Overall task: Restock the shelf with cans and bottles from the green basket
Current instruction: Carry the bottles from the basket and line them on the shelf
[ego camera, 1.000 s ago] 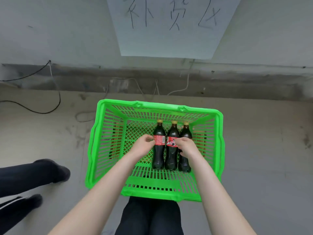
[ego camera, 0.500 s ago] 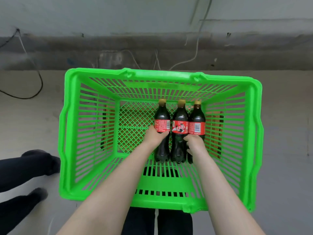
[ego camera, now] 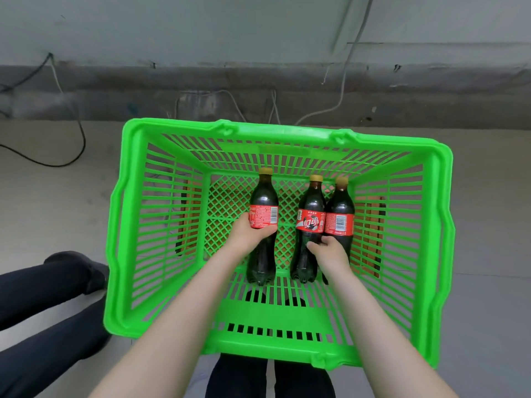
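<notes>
In the green basket at the frame's centre, the left hand clasps one cola bottle, its cap toward the frame's top, while the right hand's fingers curl around the middle bottle, touching a third bottle.

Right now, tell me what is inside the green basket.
The green basket holds three cola bottles. The left hand grips the left bottle; the right hand grips the middle bottle, covering the lower part of the right bottle.
</notes>
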